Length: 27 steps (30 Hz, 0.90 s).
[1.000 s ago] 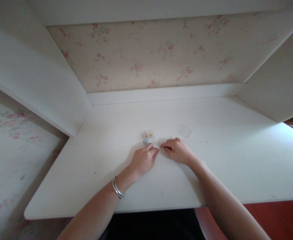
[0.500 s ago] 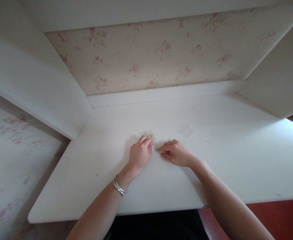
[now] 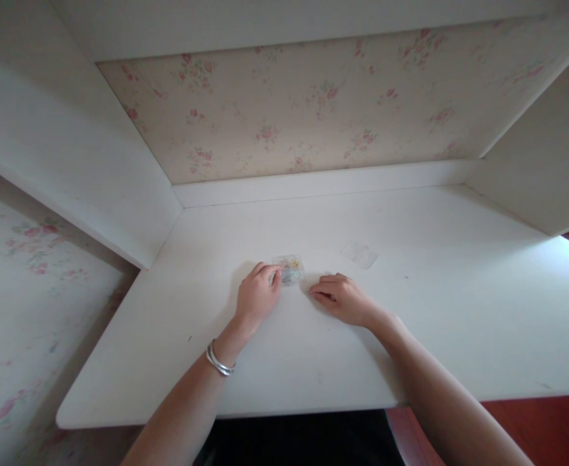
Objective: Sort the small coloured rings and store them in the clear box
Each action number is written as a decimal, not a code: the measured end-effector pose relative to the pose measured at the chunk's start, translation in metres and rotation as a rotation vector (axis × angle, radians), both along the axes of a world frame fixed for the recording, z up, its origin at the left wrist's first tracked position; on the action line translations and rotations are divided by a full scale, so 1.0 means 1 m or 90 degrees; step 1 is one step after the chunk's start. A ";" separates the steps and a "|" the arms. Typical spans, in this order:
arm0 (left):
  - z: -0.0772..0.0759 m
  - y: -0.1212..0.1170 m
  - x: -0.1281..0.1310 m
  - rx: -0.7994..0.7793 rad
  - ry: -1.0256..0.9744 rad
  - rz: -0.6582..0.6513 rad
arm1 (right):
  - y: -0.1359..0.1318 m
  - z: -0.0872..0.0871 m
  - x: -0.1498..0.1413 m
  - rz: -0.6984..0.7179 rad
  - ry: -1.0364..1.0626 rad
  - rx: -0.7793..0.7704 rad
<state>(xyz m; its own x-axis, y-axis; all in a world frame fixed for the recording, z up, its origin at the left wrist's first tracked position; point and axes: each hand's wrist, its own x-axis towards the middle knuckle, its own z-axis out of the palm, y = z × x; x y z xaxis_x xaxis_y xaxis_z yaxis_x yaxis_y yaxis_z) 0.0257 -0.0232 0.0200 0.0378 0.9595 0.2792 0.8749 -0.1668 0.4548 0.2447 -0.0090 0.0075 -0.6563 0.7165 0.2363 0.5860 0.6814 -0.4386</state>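
Observation:
A small clear plastic box (image 3: pixel 292 275) lies on the white desk, with several tiny yellow, pinkish and grey pieces inside. At its left edge, the thumb and fingers of my left hand (image 3: pixel 257 294) are closed on the box's side. A silver bracelet (image 3: pixel 219 359) circles my left wrist. Just right of the box, my right hand (image 3: pixel 340 299) rests low over the desk with its thumb and fingertips pinched together. Whatever is between those fingertips is too small or hidden to make out.
Behind my right hand lies a thin transparent plastic piece (image 3: pixel 360 254), perhaps a lid, flat on the desk (image 3: pixel 459 310). White panels (image 3: pixel 70 129) stand at the left and right. A floral-papered wall (image 3: pixel 303 110) closes the back.
My left hand has shifted left, uncovering more of the box. My right fingers have drawn together over the small shiny thing that showed at their tips.

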 end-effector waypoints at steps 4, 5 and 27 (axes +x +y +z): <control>0.001 -0.003 -0.001 0.004 0.008 -0.020 | 0.001 0.000 -0.002 -0.073 0.103 0.009; 0.001 -0.005 0.001 0.003 0.011 -0.038 | 0.001 0.000 -0.003 -0.097 0.130 0.013; -0.004 -0.030 0.044 -0.153 0.149 -0.254 | 0.009 -0.006 -0.014 -0.198 0.167 0.061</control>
<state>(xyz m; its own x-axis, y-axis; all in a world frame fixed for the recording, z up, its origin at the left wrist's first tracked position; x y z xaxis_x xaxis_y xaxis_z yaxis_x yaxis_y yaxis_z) 0.0695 -0.0534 0.0159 0.4483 0.8938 -0.0070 0.8477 -0.4227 0.3207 0.2308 0.0004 0.0018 -0.3205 0.8375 0.4425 0.6468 0.5348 -0.5437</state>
